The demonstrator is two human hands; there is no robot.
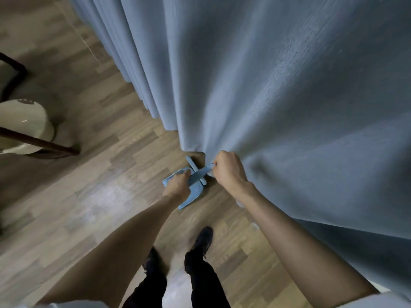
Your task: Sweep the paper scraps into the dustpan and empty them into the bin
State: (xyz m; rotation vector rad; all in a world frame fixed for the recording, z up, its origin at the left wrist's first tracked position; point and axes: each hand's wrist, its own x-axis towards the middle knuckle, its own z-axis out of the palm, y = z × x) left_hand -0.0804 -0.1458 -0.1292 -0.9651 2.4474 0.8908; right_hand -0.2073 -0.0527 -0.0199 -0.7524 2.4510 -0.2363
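I am standing on the wooden plank floor, looking down past both bare forearms at my hands, which are working low beside the blue-grey curtain. My left hand is holding a closed grip around the handle of the blue dustpan, whose flat pan is angling down toward the floor just below my knuckles. My right hand is making a closed fist around the handle of the small blue brush, and the brush head is crossing over the top of the dustpan, right at the curtain's bunched hem. The two hands are sitting close together, nearly touching across the tools. The motion blur is keeping me from telling whether any paper scraps are lying in the pan. My dark shoes and black trousers are showing below. Off to the left, a white rounded bin is standing well apart from my hands, behind a dark wooden furniture frame.
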